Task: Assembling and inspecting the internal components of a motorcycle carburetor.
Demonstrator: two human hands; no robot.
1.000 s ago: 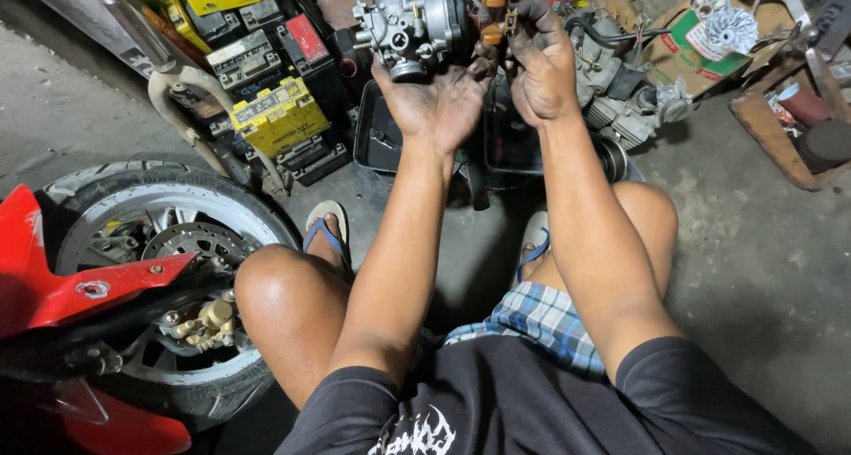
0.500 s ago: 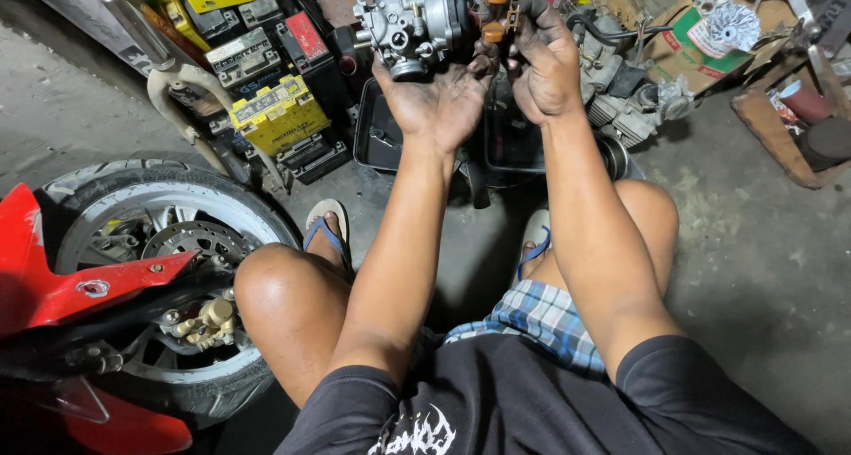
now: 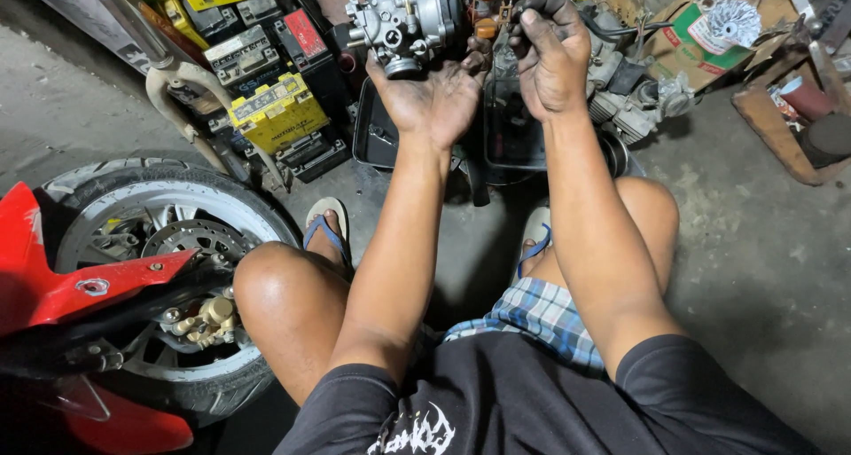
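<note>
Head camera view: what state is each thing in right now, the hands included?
Left hand: raised, palm up, closed on the metal engine part.
Metal engine part: off any machine, held up in the air.
Right hand: raised beside it, grimy, fingers curled; what they pinch is unclear.
Motorcycle wheel: mounted, resting on the floor.
Batteries: stacked on the floor.
Sandals: on the feet.

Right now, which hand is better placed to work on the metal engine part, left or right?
The right hand. The left hand is full: it holds the metal engine part up from below. The right one pinches only a small dark piece beside it, so it can work.
</note>
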